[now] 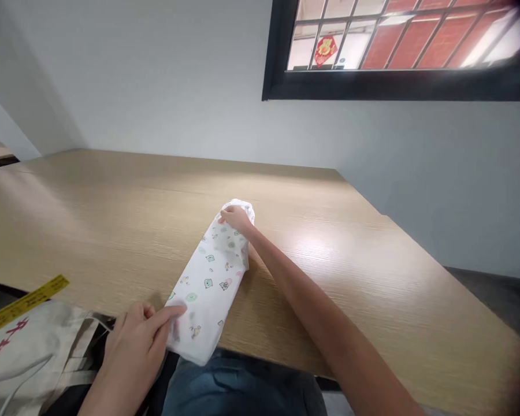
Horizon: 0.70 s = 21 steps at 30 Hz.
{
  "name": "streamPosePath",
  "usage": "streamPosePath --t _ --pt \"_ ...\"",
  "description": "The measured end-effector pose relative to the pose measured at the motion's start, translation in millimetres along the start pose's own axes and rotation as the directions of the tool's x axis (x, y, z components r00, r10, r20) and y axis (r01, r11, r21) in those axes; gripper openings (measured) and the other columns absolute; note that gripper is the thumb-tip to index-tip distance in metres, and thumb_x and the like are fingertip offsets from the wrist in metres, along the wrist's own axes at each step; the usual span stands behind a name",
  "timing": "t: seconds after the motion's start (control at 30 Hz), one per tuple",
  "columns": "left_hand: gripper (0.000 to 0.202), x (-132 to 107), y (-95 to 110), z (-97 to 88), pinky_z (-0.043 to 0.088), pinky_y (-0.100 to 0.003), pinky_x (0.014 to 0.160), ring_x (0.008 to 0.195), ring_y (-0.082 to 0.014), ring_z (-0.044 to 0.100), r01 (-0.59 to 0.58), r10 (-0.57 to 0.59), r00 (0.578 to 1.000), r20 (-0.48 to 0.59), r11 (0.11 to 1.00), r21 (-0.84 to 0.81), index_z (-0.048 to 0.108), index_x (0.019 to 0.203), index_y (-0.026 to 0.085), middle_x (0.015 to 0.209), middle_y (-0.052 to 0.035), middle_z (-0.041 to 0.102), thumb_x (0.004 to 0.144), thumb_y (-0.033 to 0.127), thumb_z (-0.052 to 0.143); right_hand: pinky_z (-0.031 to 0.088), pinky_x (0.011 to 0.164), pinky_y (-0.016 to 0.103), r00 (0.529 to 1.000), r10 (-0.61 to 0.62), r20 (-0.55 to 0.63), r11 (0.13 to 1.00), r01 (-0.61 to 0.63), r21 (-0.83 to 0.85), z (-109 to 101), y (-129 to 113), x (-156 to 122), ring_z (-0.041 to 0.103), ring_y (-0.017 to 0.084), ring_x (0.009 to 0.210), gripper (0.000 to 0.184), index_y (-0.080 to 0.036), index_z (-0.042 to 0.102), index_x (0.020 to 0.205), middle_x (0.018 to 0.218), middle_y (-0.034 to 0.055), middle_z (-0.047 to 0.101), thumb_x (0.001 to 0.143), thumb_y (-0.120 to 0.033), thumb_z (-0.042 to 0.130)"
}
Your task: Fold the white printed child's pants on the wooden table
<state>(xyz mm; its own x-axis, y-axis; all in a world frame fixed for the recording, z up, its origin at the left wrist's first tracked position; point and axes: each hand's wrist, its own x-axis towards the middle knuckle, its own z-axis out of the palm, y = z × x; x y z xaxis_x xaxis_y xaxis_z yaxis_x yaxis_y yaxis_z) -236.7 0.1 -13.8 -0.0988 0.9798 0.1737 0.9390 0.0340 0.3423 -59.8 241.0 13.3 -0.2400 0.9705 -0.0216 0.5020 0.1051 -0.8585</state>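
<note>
A white cloth (208,280) printed with small green, pink and yellow cartoon figures lies folded into a long strip, slanting across the table's front edge. Its near end reaches over the edge, above my lap, and the far end is rumpled. My left hand (141,335) grips the near left side, index finger laid on top and the thumb out of sight beneath. At the far end my right hand (236,218) pinches the fabric, fingertips turned to the left. How the layers sit inside the fold is hidden.
The wooden table (312,248) runs back to a grey wall with a dark-framed window (398,86). At the lower left are a cream canvas bag (30,346) with red lettering and a yellow strip (26,305) with dark writing. My legs (242,384) are below the front edge.
</note>
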Motion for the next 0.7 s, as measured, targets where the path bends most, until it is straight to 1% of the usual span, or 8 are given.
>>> streamPosePath --t 0.1,0.17,0.27,0.37,0.43,0.5,0.57,0.7 --pt "0.033 0 19 4.4 0.041 -0.042 0.069 0.077 -0.0247 0.049 -0.048 0.057 0.994 -0.088 0.994 0.094 0.071 0.084 0.029 0.083 -0.0085 0.051 0.079 0.023 0.039 0.038 0.052 0.022 0.998 -0.067 -0.011 0.995 0.066 -0.077 -9 7 -6 0.047 0.008 0.056 0.024 -0.014 0.053 0.064 0.069 -0.0008 0.057 0.085 -0.026 0.051" --pt "0.031 -2 43 5.3 0.04 -0.039 0.069 0.079 -0.0232 0.047 -0.157 0.157 0.988 -0.003 0.986 0.052 0.069 0.084 0.029 0.085 -0.0074 0.05 0.079 0.018 0.04 0.034 0.05 0.022 0.995 -0.098 -0.003 0.989 0.097 -0.111 -22 12 -11 0.044 0.008 0.056 0.023 -0.015 0.052 0.06 0.069 0.0001 0.057 0.082 -0.02 0.049" --pt "0.023 -6 84 6.5 0.039 -0.037 0.072 0.084 -0.0213 0.046 -0.314 0.322 0.933 0.158 0.947 -0.075 0.064 0.081 0.024 0.088 -0.0057 0.049 0.08 0.014 0.043 0.032 0.051 0.023 0.99 -0.125 0.06 0.981 0.132 -0.14 -47 23 -20 0.046 0.01 0.059 0.022 -0.016 0.053 0.059 0.072 0.0002 0.061 0.079 -0.022 0.046" --pt "0.021 3 111 6.0 0.039 -0.042 0.076 0.089 -0.0238 0.046 -0.461 0.477 0.852 0.217 0.879 -0.122 0.061 0.074 0.019 0.091 -0.0067 0.05 0.084 0.032 0.048 0.037 0.057 0.024 0.974 -0.137 0.182 0.974 0.166 -0.155 -72 30 -38 0.052 0.013 0.068 0.018 -0.017 0.057 0.066 0.08 0.0007 0.064 0.076 -0.03 0.052" --pt "0.037 23 117 6.4 0.04 -0.042 0.075 0.084 -0.022 0.047 -0.594 0.615 0.753 0.235 0.788 -0.16 0.061 0.069 0.018 0.085 -0.0055 0.051 0.086 0.044 0.042 0.041 0.065 0.026 0.954 -0.143 0.262 0.971 0.186 -0.15 -85 32 -55 0.056 0.015 0.078 0.019 -0.018 0.062 0.077 0.09 0.0024 0.065 0.076 -0.035 0.055" --pt "0.046 53 117 9.9 0.043 -0.037 0.072 0.076 -0.0176 0.049 -0.684 0.713 0.665 0.221 0.701 -0.202 0.061 0.071 0.016 0.078 -0.0037 0.051 0.092 0.041 0.028 0.043 0.073 0.027 0.941 -0.161 0.299 0.969 0.208 -0.132 -92 32 -74 0.056 0.017 0.089 0.024 -0.019 0.063 0.09 0.101 0.0039 0.063 0.08 -0.038 0.052" --pt "0.051 88 117 17.8 0.045 -0.032 0.071 0.074 -0.0149 0.051 -0.717 0.752 0.63 0.194 0.659 -0.226 0.061 0.08 0.013 0.081 -0.0032 0.052 0.094 0.031 0.016 0.044 0.077 0.029 0.929 -0.196 0.313 0.964 0.241 -0.113 -93 32 -92 0.056 0.017 0.093 0.027 -0.019 0.062 0.098 0.104 0.0045 0.062 0.085 -0.037 0.046" --pt "0.046 134 120 38.2 0.041 -0.031 0.089 0.1 -0.018 0.052 -0.743 0.784 0.59 0.193 0.621 -0.249 0.057 0.105 0.008 0.107 -0.0074 0.056 0.092 0.023 0.017 0.044 0.085 0.033 0.915 -0.209 0.345 0.945 0.28 -0.169 -83 34 -109 0.055 0.019 0.101 0.034 -0.021 0.054 0.115 0.113 0.0058 0.059 0.09 -0.034 0.035"
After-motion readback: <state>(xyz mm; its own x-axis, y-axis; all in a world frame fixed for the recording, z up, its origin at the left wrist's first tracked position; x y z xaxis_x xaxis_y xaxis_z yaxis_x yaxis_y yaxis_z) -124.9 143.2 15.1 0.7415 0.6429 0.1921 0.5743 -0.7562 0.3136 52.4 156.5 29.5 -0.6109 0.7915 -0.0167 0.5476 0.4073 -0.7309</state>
